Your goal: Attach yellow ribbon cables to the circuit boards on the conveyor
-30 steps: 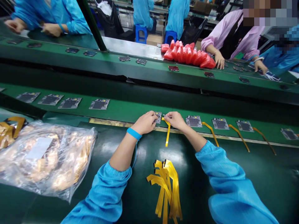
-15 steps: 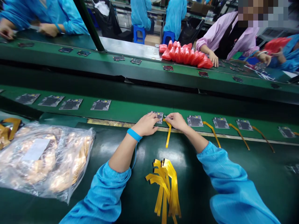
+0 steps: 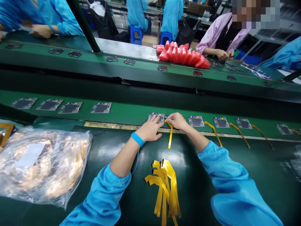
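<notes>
The left hand (image 3: 150,130) has flattened, fingers spread, onto the circuit board (image 3: 157,117); at its 3 o'clock, the right hand (image 3: 177,121) still pinches the yellow ribbon cable (image 3: 170,136)

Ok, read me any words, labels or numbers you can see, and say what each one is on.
None can be read.
White label on the clear plastic bag of copper-coloured parts: blurred blank.
Small grey circuit board under the left hand: markings too small.
Yellow flat ribbon cable at the right hand: no print visible.

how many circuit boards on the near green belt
9: four left of the hands, one under the left hand at, four right. More may lie off-frame.
</notes>
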Demonstrator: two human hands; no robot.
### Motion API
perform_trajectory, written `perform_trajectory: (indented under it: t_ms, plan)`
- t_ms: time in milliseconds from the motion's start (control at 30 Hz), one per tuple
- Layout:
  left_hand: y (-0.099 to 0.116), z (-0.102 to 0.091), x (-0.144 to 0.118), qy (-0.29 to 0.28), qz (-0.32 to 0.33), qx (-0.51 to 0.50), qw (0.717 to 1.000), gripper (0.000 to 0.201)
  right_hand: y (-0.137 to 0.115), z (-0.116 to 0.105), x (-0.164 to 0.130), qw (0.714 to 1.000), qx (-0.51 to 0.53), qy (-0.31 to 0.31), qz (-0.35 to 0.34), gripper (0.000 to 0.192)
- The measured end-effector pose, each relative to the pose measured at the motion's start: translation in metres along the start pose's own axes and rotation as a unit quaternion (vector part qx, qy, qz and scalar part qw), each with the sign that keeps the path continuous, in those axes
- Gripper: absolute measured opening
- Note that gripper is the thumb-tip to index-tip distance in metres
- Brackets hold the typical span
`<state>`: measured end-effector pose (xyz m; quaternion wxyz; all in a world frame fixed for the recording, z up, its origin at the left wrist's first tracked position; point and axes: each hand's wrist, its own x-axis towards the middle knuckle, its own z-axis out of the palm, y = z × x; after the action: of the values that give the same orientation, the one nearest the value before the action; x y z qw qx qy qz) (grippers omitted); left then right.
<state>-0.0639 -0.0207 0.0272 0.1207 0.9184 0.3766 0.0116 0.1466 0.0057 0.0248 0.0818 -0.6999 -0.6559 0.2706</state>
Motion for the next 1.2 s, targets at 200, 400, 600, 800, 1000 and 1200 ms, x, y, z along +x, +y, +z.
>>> perform_trajectory:
  t_ms: [200, 400, 600, 800, 1000, 1200]
  plan:
    - [0.017, 0.014, 0.006, 0.031, -0.031, 0.02, 0.999, 0.074, -0.001, -0.005, -0.006, 1.0, -0.026, 0.006, 0.013, 0.017]
    - [0.038, 0.023, 0.011, 0.055, -0.066, 0.051, 0.995, 0.068, 0.001, -0.008, -0.013, 0.998, -0.057, 0.015, 0.018, 0.018]
    - [0.044, 0.029, 0.013, 0.071, -0.066, 0.073, 0.993, 0.07, 0.014, -0.013, -0.02, 0.992, -0.089, 0.037, -0.082, 0.031]
    - [0.049, 0.031, 0.018, 0.076, -0.061, 0.074, 0.992, 0.072, 0.022, -0.013, -0.014, 0.99, -0.073, 0.028, -0.121, 0.02]
    - [0.05, 0.031, 0.019, 0.074, -0.047, 0.06, 0.994, 0.065, 0.031, -0.017, -0.012, 0.989, -0.095, 0.003, -0.114, 0.015]
    - [0.048, 0.03, 0.018, 0.077, -0.023, 0.034, 0.996, 0.055, 0.037, -0.027, -0.021, 0.987, -0.107, 0.011, -0.121, 0.016]
